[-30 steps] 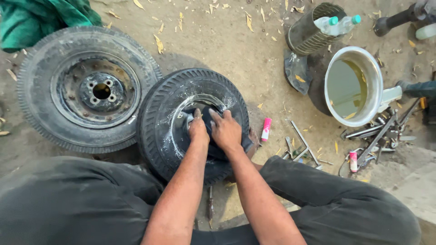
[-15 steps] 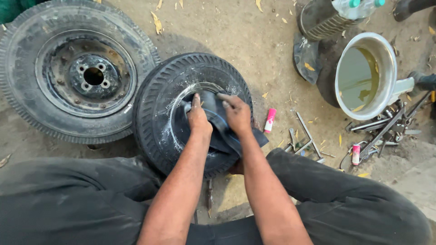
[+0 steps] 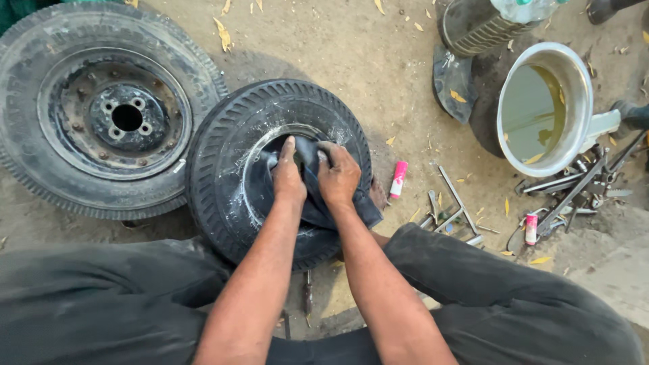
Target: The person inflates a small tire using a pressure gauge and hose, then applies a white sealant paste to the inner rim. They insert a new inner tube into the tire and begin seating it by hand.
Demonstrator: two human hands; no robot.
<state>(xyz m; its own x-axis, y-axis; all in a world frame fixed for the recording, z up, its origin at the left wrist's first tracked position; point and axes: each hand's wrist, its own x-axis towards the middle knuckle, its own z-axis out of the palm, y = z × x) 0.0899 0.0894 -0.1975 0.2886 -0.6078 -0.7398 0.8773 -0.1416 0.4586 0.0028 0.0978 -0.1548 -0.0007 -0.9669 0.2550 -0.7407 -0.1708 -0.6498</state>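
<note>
Two hands on one tube | black inner tube [image 3: 307,186] sits in the small tyre [image 3: 270,169] opening on the dirt | left hand [image 3: 289,177] and right hand [image 3: 338,174] clench its folds | risk: rubber pinches or tears on the tyre's edge | larger wheel [image 3: 108,108] beside, loose tools [image 3: 453,213] near the knee

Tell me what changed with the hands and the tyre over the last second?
Both hands, left hand and right hand, kept hold of the black rubber inner tube, and more of it now hangs over the small black tyre toward the person. The large wheel with rusty rim and the metal bowl stayed put.
</note>
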